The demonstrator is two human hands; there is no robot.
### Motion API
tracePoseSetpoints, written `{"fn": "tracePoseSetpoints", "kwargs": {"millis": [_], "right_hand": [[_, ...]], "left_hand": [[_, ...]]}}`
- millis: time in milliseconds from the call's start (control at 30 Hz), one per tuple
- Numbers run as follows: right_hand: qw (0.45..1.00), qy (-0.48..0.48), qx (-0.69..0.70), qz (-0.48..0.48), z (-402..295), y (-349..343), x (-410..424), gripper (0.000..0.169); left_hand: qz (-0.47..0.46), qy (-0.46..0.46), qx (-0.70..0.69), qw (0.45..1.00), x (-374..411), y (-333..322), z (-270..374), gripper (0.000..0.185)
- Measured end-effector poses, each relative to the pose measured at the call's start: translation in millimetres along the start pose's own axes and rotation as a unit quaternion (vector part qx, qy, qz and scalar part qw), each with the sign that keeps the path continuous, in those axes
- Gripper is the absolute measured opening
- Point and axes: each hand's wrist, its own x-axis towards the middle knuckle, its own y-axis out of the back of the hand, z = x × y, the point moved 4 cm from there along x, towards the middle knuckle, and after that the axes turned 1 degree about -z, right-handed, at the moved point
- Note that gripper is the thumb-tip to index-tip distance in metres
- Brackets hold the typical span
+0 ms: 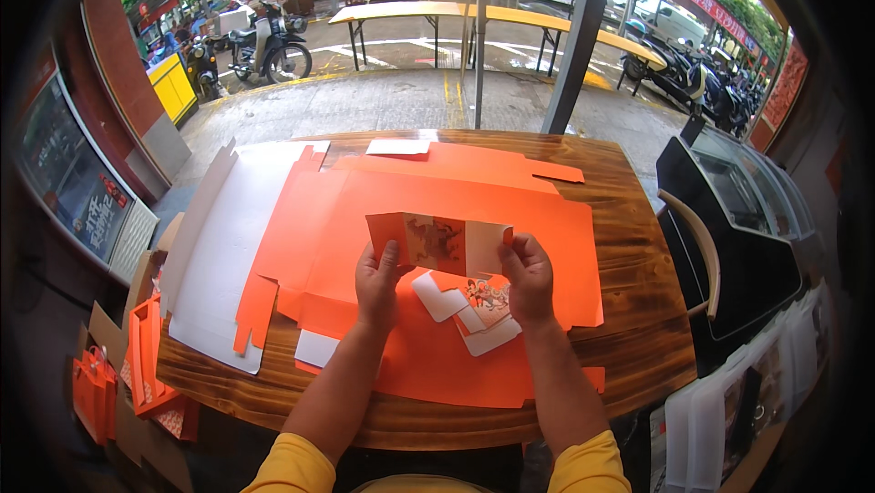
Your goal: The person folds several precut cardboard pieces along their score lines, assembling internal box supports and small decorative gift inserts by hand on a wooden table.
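Both hands hold up a small creased card piece [437, 243], orange and beige with a dark printed figure. My left hand [378, 284] pinches its left end between thumb and fingers, and my right hand [530, 278] grips its right end. Below the card, near my right wrist, lies a cut card piece with white flaps [472, 315] and a printed figure. Beneath it is a large flattened orange cardboard box blank [424, 196], spread over the wooden table. A white cardboard sheet [229, 247] with a raised left edge lies at the left.
The wooden table [642, 329] has a curved-looking rim. Orange paper bags [94, 390] and an orange box [147, 356] stand low at the left. A wooden chair [704, 247] is at the right edge, with translucent plastic containers [697, 424] below. A metal post [577, 42] stands beyond the table.
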Motion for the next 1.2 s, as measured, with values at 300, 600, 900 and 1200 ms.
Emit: {"fn": "tracePoseSetpoints", "kwargs": {"millis": [300, 600, 900, 1200], "right_hand": [[0.936, -0.183, 0.262, -0.147, -2, -13, -7, 0.021], [0.9, -0.23, 0.253, -0.271, 13, -32, -20, 0.022], [0.978, -0.145, 0.131, -0.074, 20, 2, -2, 0.017], [0.876, 0.218, -0.412, 0.121, -31, 9, 1, 0.014]], "left_hand": [[-0.107, 0.111, -0.145, 0.977, -2, -8, -3, 0.039], [-0.179, 0.198, -0.123, 0.956, -16, -28, -12, 0.027], [-0.033, 0.135, -0.07, 0.988, -4, -5, -13, 0.025], [-0.085, 0.131, 0.023, 0.987, -5, -4, -13, 0.032]]}}
